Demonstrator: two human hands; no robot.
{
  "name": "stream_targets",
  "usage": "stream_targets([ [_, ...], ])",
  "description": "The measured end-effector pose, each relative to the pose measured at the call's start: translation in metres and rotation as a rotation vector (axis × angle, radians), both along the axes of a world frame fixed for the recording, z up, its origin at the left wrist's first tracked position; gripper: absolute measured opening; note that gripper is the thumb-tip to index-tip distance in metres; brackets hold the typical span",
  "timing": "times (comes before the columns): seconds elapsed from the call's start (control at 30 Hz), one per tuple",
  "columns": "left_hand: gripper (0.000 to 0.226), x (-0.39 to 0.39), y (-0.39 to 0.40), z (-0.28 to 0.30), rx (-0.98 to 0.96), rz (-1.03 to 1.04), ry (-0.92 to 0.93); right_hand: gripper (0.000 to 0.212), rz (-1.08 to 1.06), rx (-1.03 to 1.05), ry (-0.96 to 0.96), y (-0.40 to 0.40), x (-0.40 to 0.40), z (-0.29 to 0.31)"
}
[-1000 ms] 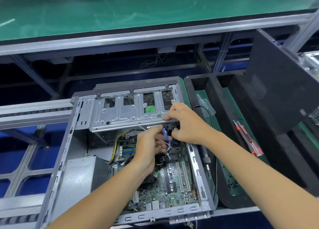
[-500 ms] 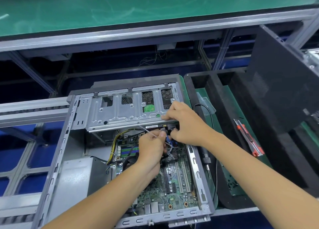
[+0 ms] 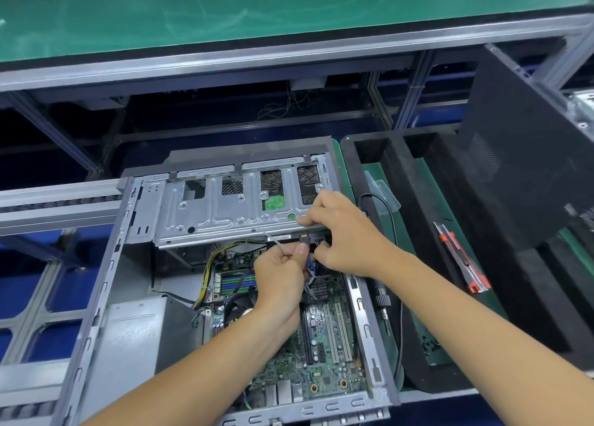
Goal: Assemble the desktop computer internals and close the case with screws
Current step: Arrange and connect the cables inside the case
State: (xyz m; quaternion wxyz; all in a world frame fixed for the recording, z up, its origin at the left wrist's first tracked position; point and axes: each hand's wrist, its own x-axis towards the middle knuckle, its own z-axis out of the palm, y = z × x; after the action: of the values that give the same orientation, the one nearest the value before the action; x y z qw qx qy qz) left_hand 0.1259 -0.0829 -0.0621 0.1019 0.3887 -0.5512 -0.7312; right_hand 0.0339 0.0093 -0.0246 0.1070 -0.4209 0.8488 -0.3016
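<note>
Working two hands at a cable connection under the drive cage of an open computer case (image 3: 106, 284).

The left hand (image 3: 283, 274) has thumb and fingers curled, pinching a thin pale cable tie or wire, hard to tell which, just below the drive cage (image 3: 231, 213). At its 2 o'clock the right hand (image 3: 340, 233) rests a finger on the cage's front edge while its lower fingers curl around a dark connector (image 3: 305, 240) with blue cable (image 3: 311, 266) hanging beneath. The motherboard (image 3: 324, 339) lies at 6 o'clock from both hands. A red utility knife (image 3: 463, 258) lies well apart at 3 o'clock, in the black foam tray (image 3: 414, 297).
</note>
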Motion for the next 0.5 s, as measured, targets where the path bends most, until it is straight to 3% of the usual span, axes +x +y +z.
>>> stream_targets([
  [0.3,0.019,-0.002,0.004,-0.008,-0.278,0.016,-0.013,0.026,0.022,-0.016,0.002,0.002,-0.001,0.0],
  [0.5,0.027,-0.004,-0.002,-0.015,-0.362,0.019,0.012,0.03,0.049,0.003,0.0,0.003,-0.005,0.001],
])
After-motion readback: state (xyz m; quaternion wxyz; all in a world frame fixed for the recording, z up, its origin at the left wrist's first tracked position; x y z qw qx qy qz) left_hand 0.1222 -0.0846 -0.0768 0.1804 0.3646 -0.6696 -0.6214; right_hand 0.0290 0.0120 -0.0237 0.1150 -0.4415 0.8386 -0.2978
